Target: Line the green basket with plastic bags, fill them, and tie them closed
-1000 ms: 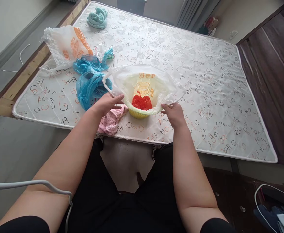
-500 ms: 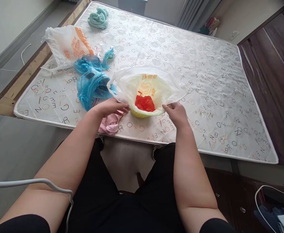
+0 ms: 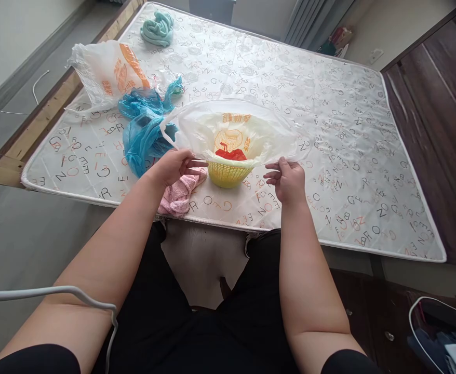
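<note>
A yellow mesh basket stands upright on the mattress, lined with a white translucent plastic bag with orange print. Inside, at the bottom, something red shows; I cannot tell whether it is print or an object. My left hand pinches the bag's near edge left of the basket, with its other fingers stretched out. On the right, my right hand pinches the opposite part of that edge between thumb and finger. The bag's mouth is spread wide between both hands. A pink cloth lies just below my left hand.
Crumpled blue plastic bags lie left of the basket, with another white printed bag behind them. A rolled green cloth sits at the far left corner. The letter-patterned mattress borders a dark wooden panel.
Both hands have raised the bag's near edge slightly and pulled it outward, apart from each other. More of the basket's yellow side now shows, and less of the red inside.
</note>
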`<action>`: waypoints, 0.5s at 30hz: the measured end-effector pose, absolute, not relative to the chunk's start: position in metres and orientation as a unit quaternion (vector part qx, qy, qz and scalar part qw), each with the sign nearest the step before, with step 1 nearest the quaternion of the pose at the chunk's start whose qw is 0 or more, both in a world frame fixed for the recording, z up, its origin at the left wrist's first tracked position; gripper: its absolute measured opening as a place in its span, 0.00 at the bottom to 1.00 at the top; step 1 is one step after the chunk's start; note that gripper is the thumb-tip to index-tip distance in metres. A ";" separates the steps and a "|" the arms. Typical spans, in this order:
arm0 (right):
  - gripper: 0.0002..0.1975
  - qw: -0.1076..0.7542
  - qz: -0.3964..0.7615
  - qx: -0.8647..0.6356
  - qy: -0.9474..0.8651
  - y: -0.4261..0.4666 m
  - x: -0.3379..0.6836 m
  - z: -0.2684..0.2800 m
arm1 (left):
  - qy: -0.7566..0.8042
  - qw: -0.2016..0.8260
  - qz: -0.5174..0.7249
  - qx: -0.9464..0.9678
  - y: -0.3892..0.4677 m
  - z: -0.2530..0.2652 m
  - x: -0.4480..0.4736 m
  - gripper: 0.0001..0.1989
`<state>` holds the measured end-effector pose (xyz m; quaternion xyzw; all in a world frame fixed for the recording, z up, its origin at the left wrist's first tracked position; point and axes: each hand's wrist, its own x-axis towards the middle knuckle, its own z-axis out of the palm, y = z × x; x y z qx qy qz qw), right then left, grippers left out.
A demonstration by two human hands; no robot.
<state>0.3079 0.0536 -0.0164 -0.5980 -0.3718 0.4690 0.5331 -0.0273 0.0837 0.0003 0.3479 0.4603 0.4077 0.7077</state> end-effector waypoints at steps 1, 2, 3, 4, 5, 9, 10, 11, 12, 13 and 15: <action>0.27 0.541 0.472 -0.591 -0.368 0.054 0.307 -0.017 | 0.462 0.704 0.417 0.341 0.084 0.001 -0.027 0.03; 0.26 0.548 0.475 -0.584 -0.365 0.054 0.307 -0.017 | 0.464 0.702 0.424 0.336 0.084 0.001 -0.026 0.03; 0.26 0.554 0.477 -0.578 -0.363 0.054 0.306 -0.017 | 0.465 0.700 0.429 0.331 0.084 0.001 -0.026 0.04; 0.26 0.557 0.479 -0.573 -0.364 0.054 0.304 -0.017 | 0.464 0.700 0.433 0.327 0.085 0.001 -0.026 0.05; 0.26 0.558 0.480 -0.569 -0.366 0.053 0.303 -0.016 | 0.461 0.701 0.436 0.325 0.085 0.001 -0.026 0.05; 0.28 0.537 0.496 -0.563 -0.386 0.050 0.294 -0.011 | 0.440 0.713 0.442 0.321 0.085 -0.002 -0.025 0.06; 0.28 0.527 0.502 -0.561 -0.395 0.048 0.292 -0.009 | 0.434 0.717 0.441 0.322 0.085 -0.003 -0.024 0.06; 0.28 0.518 0.506 -0.559 -0.404 0.047 0.290 -0.008 | 0.430 0.721 0.437 0.323 0.084 -0.003 -0.024 0.06; 0.28 0.510 0.509 -0.556 -0.414 0.046 0.289 -0.006 | 0.428 0.725 0.431 0.325 0.083 -0.002 -0.024 0.07; 0.28 0.505 0.511 -0.553 -0.422 0.045 0.289 -0.006 | 0.427 0.728 0.424 0.329 0.083 -0.001 -0.024 0.08; 0.27 0.497 0.514 -0.550 -0.433 0.044 0.288 -0.006 | 0.428 0.726 0.416 0.342 0.081 0.000 -0.024 0.09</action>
